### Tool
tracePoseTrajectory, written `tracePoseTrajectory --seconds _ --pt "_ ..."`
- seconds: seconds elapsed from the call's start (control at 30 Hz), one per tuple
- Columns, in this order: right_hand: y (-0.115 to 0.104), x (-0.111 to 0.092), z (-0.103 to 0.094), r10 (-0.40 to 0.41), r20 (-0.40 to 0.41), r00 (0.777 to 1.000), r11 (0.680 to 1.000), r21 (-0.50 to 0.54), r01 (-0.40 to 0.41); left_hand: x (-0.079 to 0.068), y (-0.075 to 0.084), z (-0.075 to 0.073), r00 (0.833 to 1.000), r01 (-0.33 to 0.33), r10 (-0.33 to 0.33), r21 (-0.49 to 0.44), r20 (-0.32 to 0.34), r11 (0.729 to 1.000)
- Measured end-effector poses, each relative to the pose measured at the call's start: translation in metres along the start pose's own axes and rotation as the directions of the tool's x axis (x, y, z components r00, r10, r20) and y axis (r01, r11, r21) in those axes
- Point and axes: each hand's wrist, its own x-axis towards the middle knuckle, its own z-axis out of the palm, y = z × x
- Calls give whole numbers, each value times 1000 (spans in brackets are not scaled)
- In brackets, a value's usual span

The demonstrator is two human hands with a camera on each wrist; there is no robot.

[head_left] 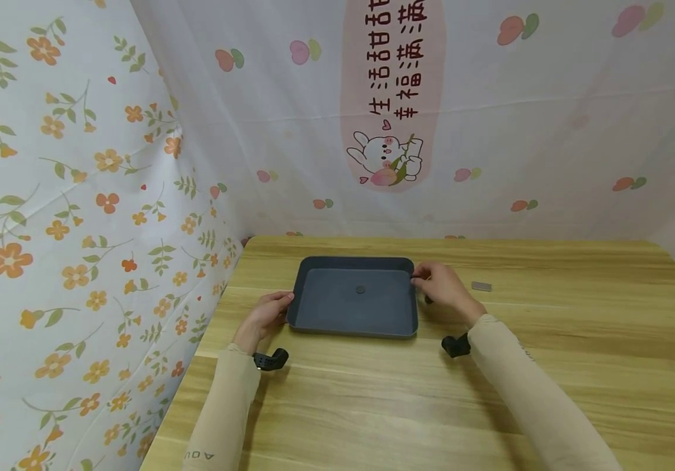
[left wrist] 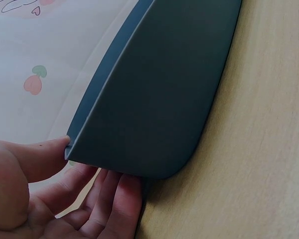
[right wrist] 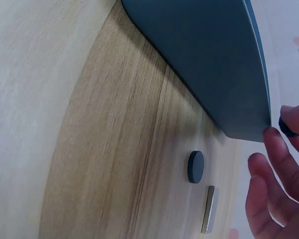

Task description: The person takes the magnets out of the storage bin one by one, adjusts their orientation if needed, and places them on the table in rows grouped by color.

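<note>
A shallow dark grey tray [head_left: 326, 311] lies on the wooden table. At its left side my left hand [head_left: 263, 313] grips the wall, thumb on the rim and fingers against the outside, as the left wrist view shows. My right hand [head_left: 445, 286] is at the right rim, pinching a small black disc [right wrist: 286, 128] between thumb and fingers. One fingertip is right at the tray's rim. A similar dark disc [head_left: 360, 290] lies inside the tray near its middle. Outside, below my right hand, another black disc [right wrist: 196, 167] rests on the table.
To the right of the tray lies a small flat grey bar [head_left: 481, 286]. The wooden table [head_left: 573, 327] reaches back to a printed cloth [head_left: 290, 144]; a flowered cloth [head_left: 78, 222] hangs on the left. Each wrist wears a black camera mount.
</note>
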Motion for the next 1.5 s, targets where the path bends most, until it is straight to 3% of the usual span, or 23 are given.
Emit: tracePoseTrajectory --seconds 0.3,0.57,1.07,1.5 --pt "5 -3 -6 86 -73 994 992 94 -79 -1 1 1 1000 7 -7 8 -8 1000" --pt "14 -6 -16 97 -113 989 983 165 -78 -1 1 2 1000 13 -12 18 -22 1000" --pt "29 -17 -27 151 -89 985 940 321 -115 -2 3 2 1000 21 -20 35 -21 999" --pt "43 -23 -31 179 -71 981 932 331 -146 -1 1 1 1000 14 -13 50 -20 999"
